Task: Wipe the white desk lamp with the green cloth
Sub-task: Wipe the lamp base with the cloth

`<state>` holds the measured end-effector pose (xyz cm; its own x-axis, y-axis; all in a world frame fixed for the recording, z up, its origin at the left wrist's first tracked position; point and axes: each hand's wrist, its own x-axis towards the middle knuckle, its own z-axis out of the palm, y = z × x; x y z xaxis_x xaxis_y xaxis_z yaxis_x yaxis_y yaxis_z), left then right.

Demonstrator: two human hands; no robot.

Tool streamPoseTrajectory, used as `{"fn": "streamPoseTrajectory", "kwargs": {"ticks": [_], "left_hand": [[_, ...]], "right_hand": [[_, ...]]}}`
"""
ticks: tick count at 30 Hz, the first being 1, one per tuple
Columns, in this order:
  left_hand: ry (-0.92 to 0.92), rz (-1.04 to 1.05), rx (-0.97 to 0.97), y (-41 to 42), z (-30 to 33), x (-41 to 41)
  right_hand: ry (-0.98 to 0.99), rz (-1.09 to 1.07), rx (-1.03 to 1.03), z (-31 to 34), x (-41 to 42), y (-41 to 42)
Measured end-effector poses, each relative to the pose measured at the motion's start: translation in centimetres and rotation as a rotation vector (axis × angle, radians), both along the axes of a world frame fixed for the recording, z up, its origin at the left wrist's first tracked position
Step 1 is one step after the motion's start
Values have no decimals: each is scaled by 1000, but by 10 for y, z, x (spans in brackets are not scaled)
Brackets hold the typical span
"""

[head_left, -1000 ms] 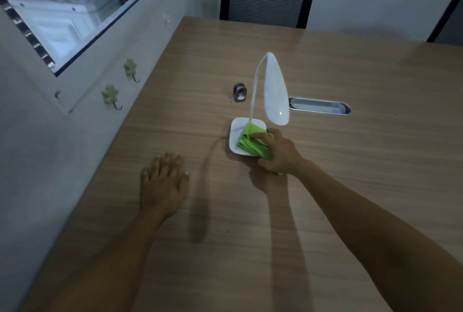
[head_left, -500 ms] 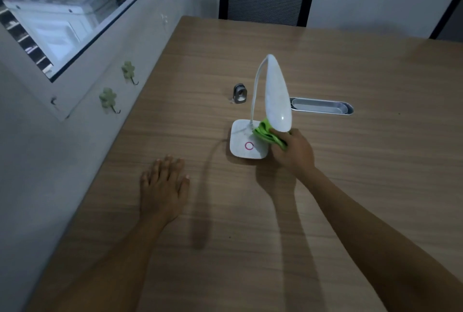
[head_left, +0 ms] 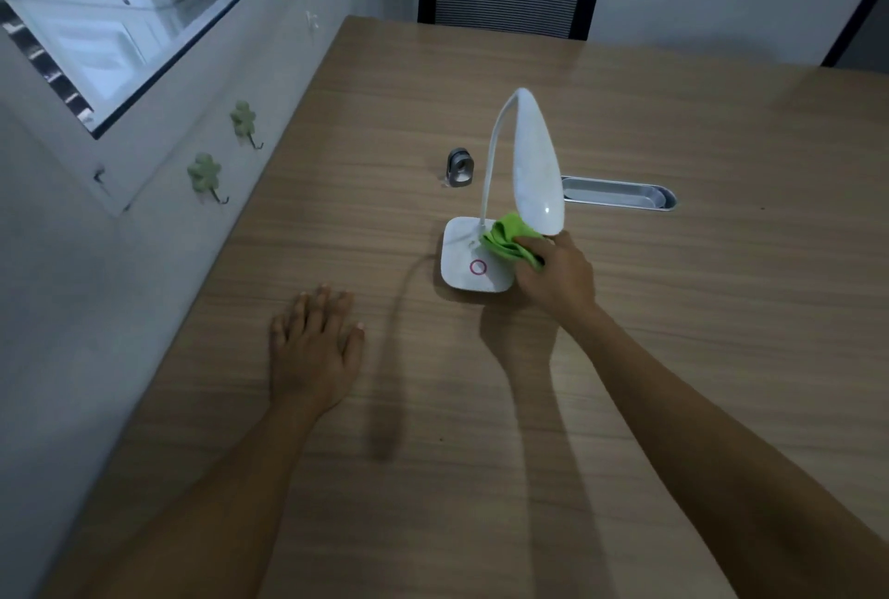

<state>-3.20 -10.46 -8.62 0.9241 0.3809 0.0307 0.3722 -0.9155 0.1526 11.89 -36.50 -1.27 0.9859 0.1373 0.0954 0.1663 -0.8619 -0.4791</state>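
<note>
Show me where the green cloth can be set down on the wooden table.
Bare wooden table lies right of the right hand, and between the flat left hand and right forearm. It is crowded around the white desk lamp, small grey metal clip and silver cable slot.

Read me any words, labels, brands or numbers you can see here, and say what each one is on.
No readable text anywhere in this view.
Lamp: no words; its base carries only a pink ring mark, a sign and not a letter.
Green cloth in the right hand: no label visible.
Table, small metal object and wall hooks: no print that I can make out.
</note>
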Motion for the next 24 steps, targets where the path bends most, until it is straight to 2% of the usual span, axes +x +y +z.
{"fn": "streamPoseTrajectory", "kwargs": {"ticks": [3, 6, 9, 12, 14, 17, 20, 22, 24], "left_hand": [[-13, -8, 1, 0, 0, 1], [-17, -14, 7, 1, -1, 1], [-15, -6, 5, 1, -1, 1], [-17, -6, 13, 1, -1, 1], [-27, -8, 9, 0, -1, 1], [-36, -10, 6, 0, -1, 1], [-49, -4, 17, 0, -1, 0], [-46, -6, 15, 0, -1, 0], [-44, -7, 11, 0, -2, 0]], "right_hand": [[45, 97, -92, 0, -7, 17], [-80, 272, -181, -10, -39, 25], [-185, 408, -181, -6, -54, 23], [-156, 278, -154, 5, -33, 25], [-79, 228, -206, 9, -19, 26], [-79, 355, -272, 6, -24, 32], [-11, 500, -157, 8, -36, 36], [18, 435, -64, 14, -30, 40], [2, 282, -62, 17, -17, 43]]}}
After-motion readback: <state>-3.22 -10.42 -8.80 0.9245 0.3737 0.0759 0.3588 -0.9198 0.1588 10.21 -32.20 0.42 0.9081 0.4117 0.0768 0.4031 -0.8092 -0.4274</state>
